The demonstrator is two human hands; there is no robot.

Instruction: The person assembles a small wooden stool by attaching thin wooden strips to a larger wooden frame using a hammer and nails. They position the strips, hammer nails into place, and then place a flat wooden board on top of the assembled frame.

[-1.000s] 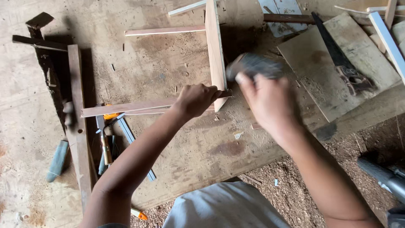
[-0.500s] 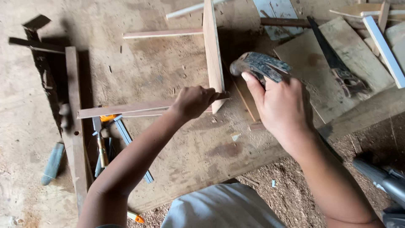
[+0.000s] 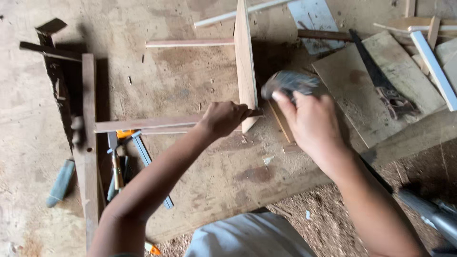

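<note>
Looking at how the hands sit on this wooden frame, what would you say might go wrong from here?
1. The left hand grips the thin strip right where it meets the upright board, so a stray blow from the hammer in the right hand could catch its fingers.
2. The board stands on its narrow edge; a hit might tip it.
3. The hand saw lies close to the right, within reach of an elbow or a sliding piece.
</note>
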